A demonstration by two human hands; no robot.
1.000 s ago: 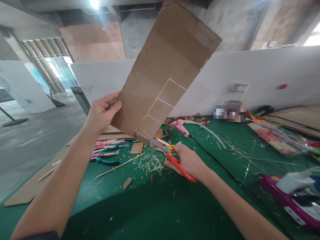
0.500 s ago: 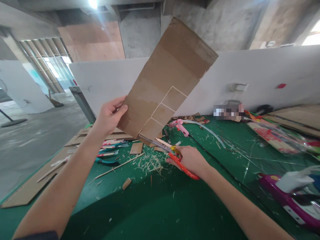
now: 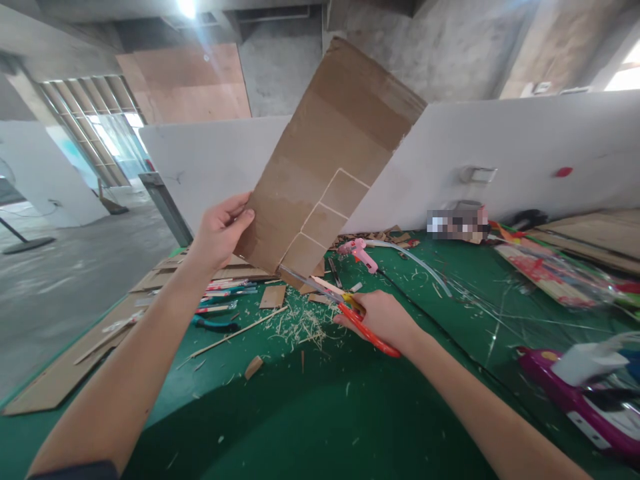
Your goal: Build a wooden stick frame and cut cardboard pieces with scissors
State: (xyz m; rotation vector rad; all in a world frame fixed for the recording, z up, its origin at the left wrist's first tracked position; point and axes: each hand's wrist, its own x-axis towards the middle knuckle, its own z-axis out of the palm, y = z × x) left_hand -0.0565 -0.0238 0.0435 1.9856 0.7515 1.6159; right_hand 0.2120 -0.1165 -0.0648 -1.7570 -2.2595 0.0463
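Observation:
A brown piece of cardboard (image 3: 320, 147) is held up above the table, tilted to the right, with pale lines marking several boxes along its lower right side. My left hand (image 3: 225, 227) pinches its left edge between thumb and fingers. Lower right, my right hand (image 3: 377, 317) is closed round the red and yellow handles of a pair of scissors (image 3: 369, 333). The scissors' blades reach up-left to the cardboard's bottom edge, near the end of a pale line. Whether the blades are fully closed I cannot tell.
Wood shavings (image 3: 305, 323) and scraps litter the green table (image 3: 310, 413). Behind them lies a pink glue gun (image 3: 359, 253) with a black cord. Pliers (image 3: 215, 325) and packaged tools are at left. A purple power strip (image 3: 565, 400) sits at right; a white partition (image 3: 530, 147) stands behind.
The cardboard's upper end has swung slightly to the left and down. The scissors stay at its bottom edge, and both hands have barely moved.

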